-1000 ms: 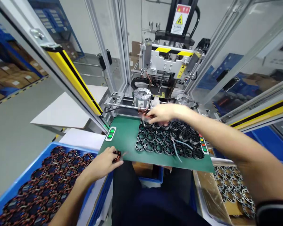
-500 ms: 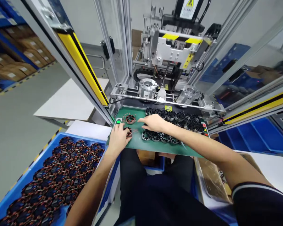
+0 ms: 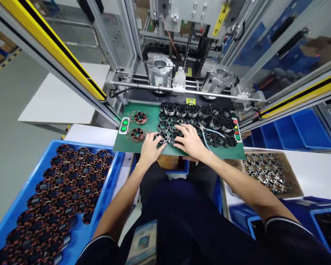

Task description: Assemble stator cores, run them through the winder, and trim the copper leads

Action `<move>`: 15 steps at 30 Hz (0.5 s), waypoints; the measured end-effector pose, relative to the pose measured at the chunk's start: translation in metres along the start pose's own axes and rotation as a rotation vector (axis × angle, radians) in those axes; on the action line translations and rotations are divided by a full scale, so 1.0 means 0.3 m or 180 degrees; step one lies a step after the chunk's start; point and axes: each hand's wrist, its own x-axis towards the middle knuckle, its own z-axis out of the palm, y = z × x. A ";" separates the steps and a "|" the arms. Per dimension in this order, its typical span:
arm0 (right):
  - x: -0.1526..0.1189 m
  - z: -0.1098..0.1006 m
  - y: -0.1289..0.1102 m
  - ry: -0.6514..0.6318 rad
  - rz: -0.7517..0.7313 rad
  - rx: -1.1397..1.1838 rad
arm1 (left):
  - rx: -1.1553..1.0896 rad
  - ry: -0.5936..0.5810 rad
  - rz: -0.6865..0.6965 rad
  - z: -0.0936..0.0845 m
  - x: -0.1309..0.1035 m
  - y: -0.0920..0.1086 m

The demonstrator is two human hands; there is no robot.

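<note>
My left hand [image 3: 151, 149] is at the front of the green mat [image 3: 135, 148], its thumb and fingers closed round a bare black-and-silver motor stator [image 3: 163, 137]. Just right of it, my right hand [image 3: 192, 141] has thumb and fingers curved round another bare stator [image 3: 173, 138], partly hidden by the fingers. Rows of similar stators [image 3: 193, 110] stand behind and to the right. Two copper-wound stators, one at the back [image 3: 140, 117] and one nearer [image 3: 137, 134], lie on the mat's left part with loose wire ends. Blue-handled cutters [image 3: 206, 134] rest among the bare stators.
A winding machine with two metal cylinders, left [image 3: 160, 71] and right [image 3: 219, 79], stands behind the mat. Green-button panel [image 3: 124, 125] is at left. A blue tray [image 3: 51, 154] of wound stators lies left; a carton [image 3: 289, 175] of metal rings lies right.
Both hands have moved to the bare stators; the left has left the near wound stator, which now lies on the mat. The camera view has tilted down.
</note>
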 end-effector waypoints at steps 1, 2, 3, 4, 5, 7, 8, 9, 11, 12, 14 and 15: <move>-0.016 -0.021 -0.006 0.0047 0.0045 0.0241 | -0.0030 -0.0002 -0.0003 0.005 -0.001 -0.008; -0.036 -0.045 -0.015 0.0058 0.0090 0.0512 | -0.0056 -0.0002 -0.0011 0.009 -0.002 -0.015; -0.057 -0.073 -0.027 0.0029 0.0128 0.0806 | -0.0076 0.0001 -0.0026 0.013 -0.002 -0.020; -0.079 -0.103 -0.043 -0.0035 0.0161 0.1113 | -0.0087 0.0006 -0.0043 0.016 -0.002 -0.022; -0.101 -0.133 -0.062 -0.0117 0.0186 0.1407 | -0.0089 0.0013 -0.0061 0.020 -0.001 -0.023; -0.143 -0.190 -0.107 -0.0252 0.0221 0.1932 | -0.0069 0.0026 -0.0087 0.023 0.001 -0.019; -0.161 -0.214 -0.132 -0.0294 0.0271 0.2277 | -0.0052 0.0033 -0.0095 0.023 0.002 -0.015; -0.178 -0.235 -0.156 -0.0325 0.0345 0.2694 | -0.0031 0.0039 -0.0100 0.022 0.004 -0.012; -0.202 -0.264 -0.196 -0.0359 0.0556 0.3599 | 0.0011 0.0054 -0.0105 0.020 0.006 -0.006; -0.211 -0.273 -0.210 -0.0368 0.0676 0.3976 | 0.0031 0.0057 -0.0104 0.019 0.006 -0.005; -0.223 -0.283 -0.225 -0.0336 0.0856 0.4319 | 0.0067 0.0057 -0.0107 0.020 0.007 -0.005; -0.228 -0.286 -0.227 -0.0299 0.0915 0.4350 | 0.0085 0.0056 -0.0113 0.021 0.006 -0.006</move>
